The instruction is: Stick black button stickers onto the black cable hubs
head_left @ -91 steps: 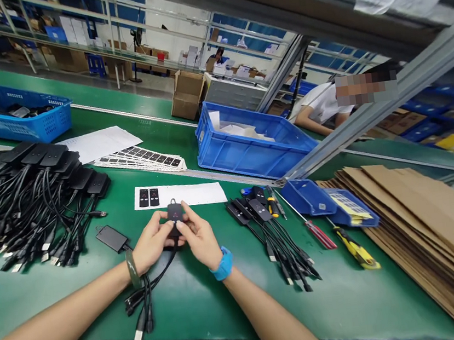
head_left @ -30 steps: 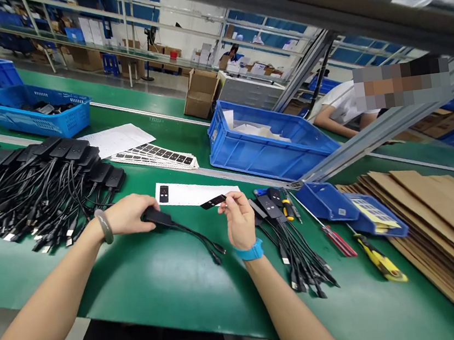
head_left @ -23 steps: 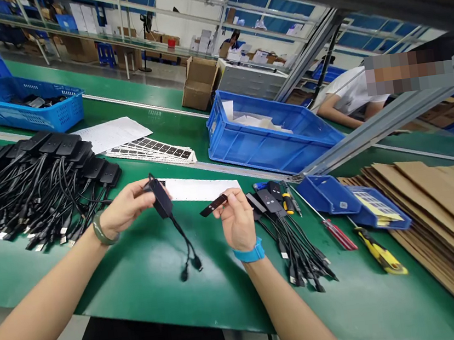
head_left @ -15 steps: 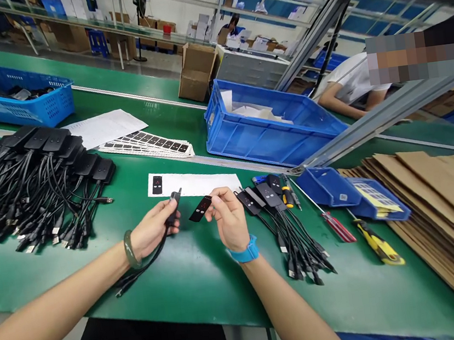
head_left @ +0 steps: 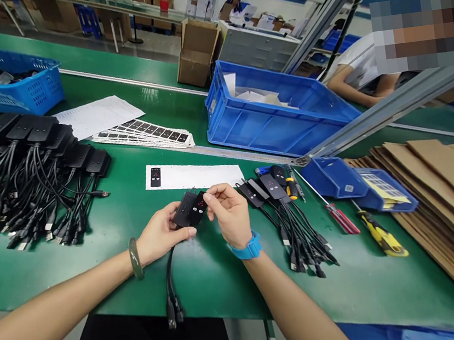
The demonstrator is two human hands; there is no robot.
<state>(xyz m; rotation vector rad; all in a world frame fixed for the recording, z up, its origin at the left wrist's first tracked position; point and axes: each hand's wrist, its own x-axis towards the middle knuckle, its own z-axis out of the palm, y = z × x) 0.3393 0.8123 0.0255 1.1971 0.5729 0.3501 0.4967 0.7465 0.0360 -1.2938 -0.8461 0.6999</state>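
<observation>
My left hand [head_left: 161,237] grips a small black adapter [head_left: 185,210] above the green table; its cables [head_left: 169,287] hang down over the front edge. My right hand [head_left: 229,211] pinches a small black sticker [head_left: 200,204] and holds it against the adapter's top face. Just beyond my hands lies a white backing strip [head_left: 198,175] with one black sticker [head_left: 155,176] left at its left end.
A big heap of black adapters [head_left: 24,173] lies at left, a smaller bunch [head_left: 286,212] at right. Sticker sheets [head_left: 144,136], a blue crate [head_left: 274,114], small blue bins [head_left: 353,185], screwdrivers [head_left: 366,224] and stacked cardboard [head_left: 445,198] surround them. Another person [head_left: 360,73] sits across the line.
The left hand picked an adapter off the table and brought it to the middle. The right hand peeled a sticker off the strip and now has it on the adapter.
</observation>
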